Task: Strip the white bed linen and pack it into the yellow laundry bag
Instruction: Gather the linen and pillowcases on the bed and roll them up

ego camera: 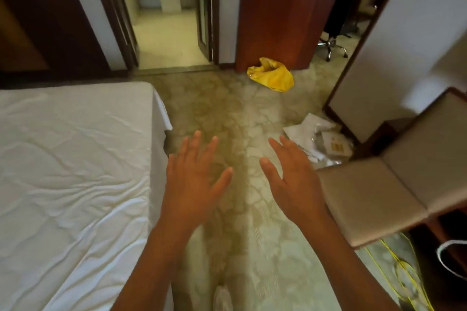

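- The bed point(38, 222) fills the left, still covered by a wrinkled white sheet point(75, 171); its long axis runs near to far, and the sheet's far right corner hangs down over the mattress edge.
- The left hand point(194, 182) hovers over the carpet point(227, 108) just right of the bed edge, back up, fingers straight and spread, holding nothing.
- The right hand point(293, 184) hovers beside it, apart from it, also flat and empty, fingers pointing far.
- The yellow bag point(271, 76) lies crumpled on the carpet far ahead, at the foot of a brown door point(278, 12), long axis slanting from far left to near right.
- Papers point(318, 139) litter the floor at right, by a beige seat point(366, 197).
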